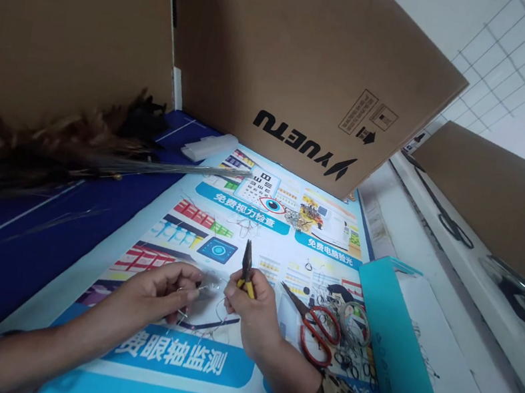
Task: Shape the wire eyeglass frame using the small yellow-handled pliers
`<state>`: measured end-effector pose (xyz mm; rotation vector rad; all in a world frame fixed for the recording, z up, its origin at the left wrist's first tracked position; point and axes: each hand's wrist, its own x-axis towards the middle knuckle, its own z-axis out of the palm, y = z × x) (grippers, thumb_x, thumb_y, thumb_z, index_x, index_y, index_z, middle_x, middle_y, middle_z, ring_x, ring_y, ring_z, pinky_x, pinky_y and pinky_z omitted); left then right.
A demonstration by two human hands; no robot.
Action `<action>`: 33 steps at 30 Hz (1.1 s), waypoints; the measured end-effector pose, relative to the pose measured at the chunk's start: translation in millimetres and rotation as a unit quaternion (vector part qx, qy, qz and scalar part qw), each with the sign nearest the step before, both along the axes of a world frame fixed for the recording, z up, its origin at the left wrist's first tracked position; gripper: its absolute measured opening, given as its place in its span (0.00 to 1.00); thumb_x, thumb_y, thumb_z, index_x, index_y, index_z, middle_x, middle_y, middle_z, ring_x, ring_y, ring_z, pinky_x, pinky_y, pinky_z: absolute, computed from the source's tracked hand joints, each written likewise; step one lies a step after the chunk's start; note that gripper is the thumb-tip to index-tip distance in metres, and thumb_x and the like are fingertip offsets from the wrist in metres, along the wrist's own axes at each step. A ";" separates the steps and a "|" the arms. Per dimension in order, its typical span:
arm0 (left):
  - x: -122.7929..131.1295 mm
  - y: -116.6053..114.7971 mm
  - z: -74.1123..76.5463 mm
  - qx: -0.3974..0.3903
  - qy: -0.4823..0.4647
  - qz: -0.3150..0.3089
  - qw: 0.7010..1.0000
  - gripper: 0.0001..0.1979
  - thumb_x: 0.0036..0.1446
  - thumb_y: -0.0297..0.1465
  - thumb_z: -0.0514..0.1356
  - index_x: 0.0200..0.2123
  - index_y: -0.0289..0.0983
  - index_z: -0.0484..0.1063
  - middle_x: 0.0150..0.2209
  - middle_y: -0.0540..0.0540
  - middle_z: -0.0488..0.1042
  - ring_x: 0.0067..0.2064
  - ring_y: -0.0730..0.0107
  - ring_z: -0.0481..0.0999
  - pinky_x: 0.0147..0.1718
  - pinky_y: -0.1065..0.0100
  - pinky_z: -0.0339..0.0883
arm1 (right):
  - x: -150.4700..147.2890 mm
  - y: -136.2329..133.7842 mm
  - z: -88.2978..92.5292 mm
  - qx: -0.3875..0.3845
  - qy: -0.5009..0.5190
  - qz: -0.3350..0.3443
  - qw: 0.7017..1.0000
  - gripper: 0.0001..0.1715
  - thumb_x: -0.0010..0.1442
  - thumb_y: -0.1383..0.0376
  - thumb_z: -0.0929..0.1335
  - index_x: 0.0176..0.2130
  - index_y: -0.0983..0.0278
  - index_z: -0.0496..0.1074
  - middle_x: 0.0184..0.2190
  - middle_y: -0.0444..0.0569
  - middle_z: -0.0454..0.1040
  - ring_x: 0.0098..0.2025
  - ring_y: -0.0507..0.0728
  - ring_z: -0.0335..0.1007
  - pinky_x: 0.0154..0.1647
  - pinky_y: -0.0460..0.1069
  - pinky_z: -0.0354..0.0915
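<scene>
My left hand (169, 290) is closed in a pinch on a thin wire, whose fine strand with small bits along it (217, 324) trails over the printed sheet below. Clear, shiny material (213, 282) shows just beyond the fingertips, too fine to name. Wrapped round the yellow handles of needle-nose pliers (247, 263) is my right hand (258, 314), with the dark jaws pointing up and away. Red-handled scissors (320, 332) lie to the right of that hand, blades towards it. Beside them sit coils of wire (356, 323) and small dark rings.
A turquoise box (391, 344) holding small wire pieces stands at the right. Brown feathers (74, 136) and long thin wires (176, 169) lie at the left. Small metal parts (299, 220) are piled farther back. Large cardboard panels (306, 62) wall off the back and left.
</scene>
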<state>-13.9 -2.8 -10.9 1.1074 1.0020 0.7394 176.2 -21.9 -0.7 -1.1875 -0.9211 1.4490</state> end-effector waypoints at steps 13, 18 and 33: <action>-0.3 0.9 0.4 -0.022 -0.018 0.041 0.999 0.17 0.53 0.40 0.66 0.42 0.39 0.68 0.25 0.55 0.68 0.23 0.73 0.67 0.21 0.71 0.64 | 5.5 1.9 6.1 0.001 0.049 0.055 0.997 0.10 0.52 0.64 0.72 0.36 0.64 0.70 0.33 0.47 0.75 0.31 0.54 0.71 0.30 0.47 0.63; 1.4 0.5 5.3 -0.014 -0.021 0.036 0.999 0.16 0.51 0.41 0.66 0.39 0.39 0.69 0.23 0.55 0.68 0.22 0.73 0.66 0.20 0.71 0.63 | 6.2 -1.6 11.5 -0.035 0.082 0.121 0.989 0.13 0.53 0.61 0.73 0.38 0.64 0.70 0.34 0.47 0.75 0.32 0.54 0.73 0.31 0.47 0.64; -0.1 1.7 3.1 0.013 0.015 0.035 0.999 0.15 0.51 0.39 0.66 0.37 0.38 0.67 0.25 0.56 0.65 0.20 0.77 0.62 0.18 0.74 0.59 | 9.5 -1.7 16.2 -0.051 0.115 0.129 0.984 0.23 0.43 0.64 0.78 0.38 0.63 0.69 0.28 0.42 0.70 0.26 0.50 0.64 0.28 0.46 0.59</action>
